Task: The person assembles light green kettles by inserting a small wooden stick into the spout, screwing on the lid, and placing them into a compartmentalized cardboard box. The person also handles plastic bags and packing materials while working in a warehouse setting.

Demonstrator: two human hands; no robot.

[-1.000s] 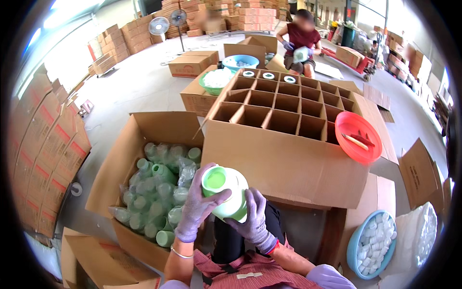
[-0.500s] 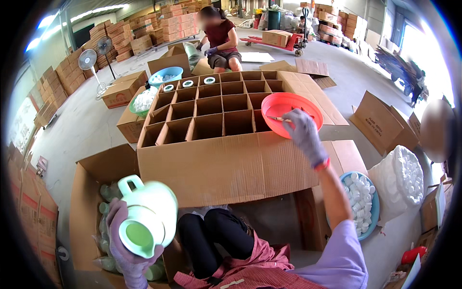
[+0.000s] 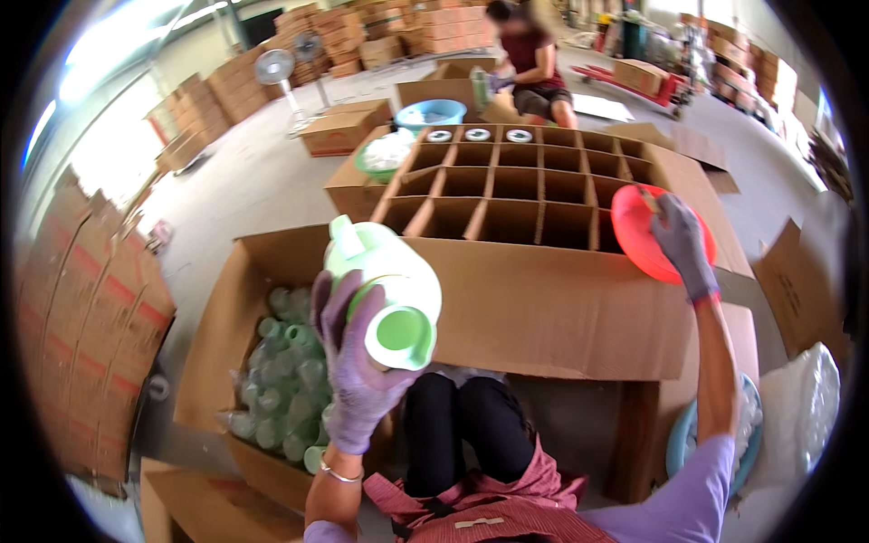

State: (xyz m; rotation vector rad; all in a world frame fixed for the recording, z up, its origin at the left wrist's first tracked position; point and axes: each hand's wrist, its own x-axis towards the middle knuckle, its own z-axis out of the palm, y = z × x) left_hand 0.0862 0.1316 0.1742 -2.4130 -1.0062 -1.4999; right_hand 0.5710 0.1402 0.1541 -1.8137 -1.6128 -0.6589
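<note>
A mint-green jug (image 3: 412,270) with a handle and a pouring lip is tilted, its round opening toward me. My gloved left hand (image 3: 362,362) supports it from beside and below, fingers spread along its side. At the right, my gloved right hand (image 3: 681,237) is over the red bowl (image 3: 634,240), its fingers closed round a slim brownish tool (image 3: 648,201) whose kind I cannot make out. The bowl rests on the corner of a divided cardboard carton (image 3: 543,303), and my hand hides part of its inside.
Beside my left arm stands an open box (image 3: 213,362) of translucent green bottle-like pieces (image 3: 294,380). Several white round lids (image 3: 478,135) lie along the carton's far edge. A blue basin (image 3: 679,443) is by my right arm. A co-worker (image 3: 536,68) sits beyond the carton.
The view has swung left, so the carton appears farther right. My left hand has raised the jug toward the carton's front. My right hand remains at the red bowl.
</note>
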